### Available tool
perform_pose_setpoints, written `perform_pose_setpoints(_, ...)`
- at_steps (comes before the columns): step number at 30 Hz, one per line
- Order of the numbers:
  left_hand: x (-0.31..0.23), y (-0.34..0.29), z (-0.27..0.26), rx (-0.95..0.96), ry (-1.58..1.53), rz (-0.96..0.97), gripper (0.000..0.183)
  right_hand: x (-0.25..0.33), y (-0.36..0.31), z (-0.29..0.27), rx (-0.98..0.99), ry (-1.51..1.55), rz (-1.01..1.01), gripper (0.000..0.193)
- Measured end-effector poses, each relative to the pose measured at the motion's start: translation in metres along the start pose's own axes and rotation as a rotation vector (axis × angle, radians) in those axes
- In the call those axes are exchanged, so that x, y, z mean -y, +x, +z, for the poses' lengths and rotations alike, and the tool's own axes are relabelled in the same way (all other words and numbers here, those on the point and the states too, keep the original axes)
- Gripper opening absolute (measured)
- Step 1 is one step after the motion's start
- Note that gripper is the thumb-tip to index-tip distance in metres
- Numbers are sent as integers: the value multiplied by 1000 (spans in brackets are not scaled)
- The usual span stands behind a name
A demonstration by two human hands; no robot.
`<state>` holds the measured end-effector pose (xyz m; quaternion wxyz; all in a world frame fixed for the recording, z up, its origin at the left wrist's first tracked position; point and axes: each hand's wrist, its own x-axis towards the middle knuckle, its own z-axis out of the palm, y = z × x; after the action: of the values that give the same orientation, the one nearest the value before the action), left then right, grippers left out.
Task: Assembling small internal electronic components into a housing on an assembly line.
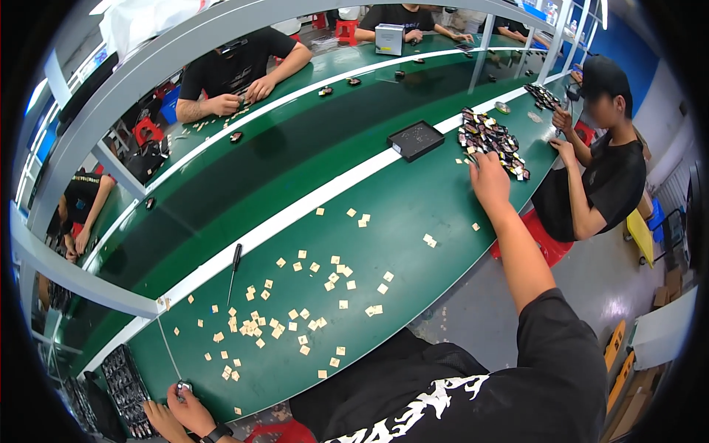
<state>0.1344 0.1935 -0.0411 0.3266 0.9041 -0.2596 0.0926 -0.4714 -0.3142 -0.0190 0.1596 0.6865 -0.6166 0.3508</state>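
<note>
My right hand (490, 179) reaches across the green table to the near edge of a heap of small black packets (493, 140) with pale and coloured marks. Its fingers are closed together at a small dark item, too small to make out. A few cream squares lie beside the fingertips. Many more small cream square pieces (255, 325) are scattered over the table to the left. My left hand is out of view. The two hands (193, 410) at the lower left, one with a dark wristband, seem to be a co-worker's, around a small dark-and-silver part.
A black tray (416, 140) with tiny bits lies by the white strip (310, 203). A dark screwdriver (235, 269) lies at left, and a black compartment tray (125, 387) at lower left. A person in a cap (609, 148) sits at right; others work across the table.
</note>
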Motion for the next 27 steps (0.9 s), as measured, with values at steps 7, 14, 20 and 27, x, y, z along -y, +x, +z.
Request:
perform_pose_setpoints(7,-52,-8,1,-78,326,-37,38,-25,53,33,143,-195,21,27)
perform_pose_setpoints(14,-97,-33,11,-137,148,113,42,-56,78,51,364,-435,-170,16)
perform_pose_setpoints(20,-158,-79,30,98,-403,118,25,9,41,-11,171,-169,-544,13)
perform_pose_setpoints(27,-253,-127,67,1143,-1229,-320,51,164,-87,-88,80,535,-1036,32)
